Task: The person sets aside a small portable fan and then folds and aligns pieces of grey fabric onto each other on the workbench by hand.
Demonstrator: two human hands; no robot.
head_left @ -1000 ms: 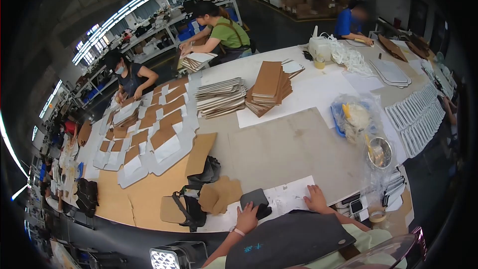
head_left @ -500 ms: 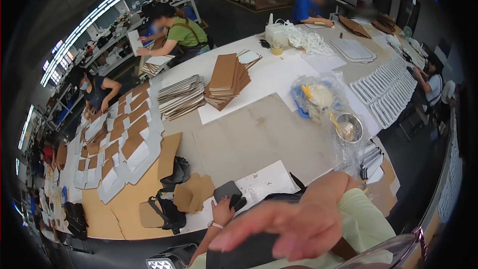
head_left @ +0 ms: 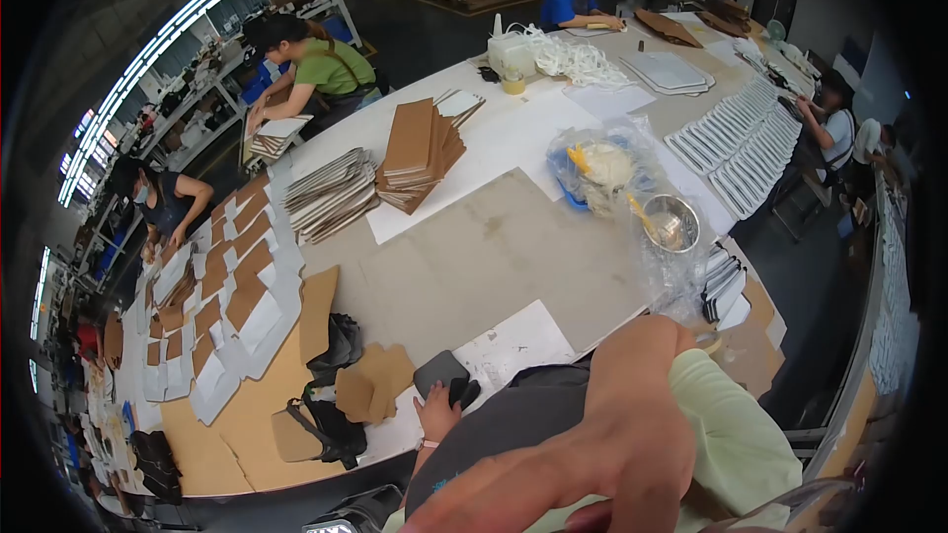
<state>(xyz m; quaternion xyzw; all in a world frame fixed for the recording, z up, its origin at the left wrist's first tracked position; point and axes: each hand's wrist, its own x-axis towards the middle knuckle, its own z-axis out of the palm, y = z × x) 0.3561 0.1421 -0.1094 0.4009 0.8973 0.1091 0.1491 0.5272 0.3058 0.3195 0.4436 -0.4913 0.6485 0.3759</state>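
I see the dark, roughly square pad (head_left: 441, 371) just beyond my nearer left hand's (head_left: 435, 413) open, touching fingers, by the table's (head_left: 247, 474) near edge; my right hand's (head_left: 592, 454) finger state I cannot tell.

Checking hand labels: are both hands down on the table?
No, the right hand is raised close to the camera, while the left hand rests at the dark pad.
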